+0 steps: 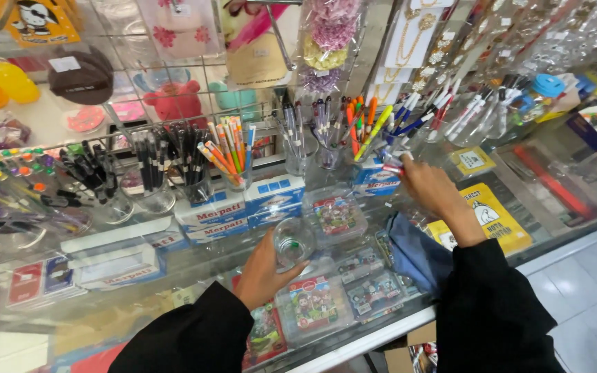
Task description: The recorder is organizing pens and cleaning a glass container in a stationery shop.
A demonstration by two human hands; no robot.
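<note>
A view looking down at a shop's glass counter [561,238], crowded with stationery. Two arms in black sleeves reach over it.

The left hand [260,273] is closed around a small clear glass cup [293,242], fingers curled about its side, holding it just above the counter near the middle. The cup is round, see-through and looks empty, with only a greenish tint showing through its base.

The right hand [428,186] reaches farther back, its fingers pinched around a few pens [392,164] with red and white barrels, held beside a row of clear cups full of pens along the back of the counter. A blue cloth [416,254] hangs below that wrist and lies on the glass.

Judging by this, the cup is emptied and off the row, its pens in the other hand; putting them back looks not yet done.

Around the hands sit clear plastic boxes [336,215] of small colourful items, blue and white cartons [274,197], and a yellow packet [492,217] under the glass.
</note>
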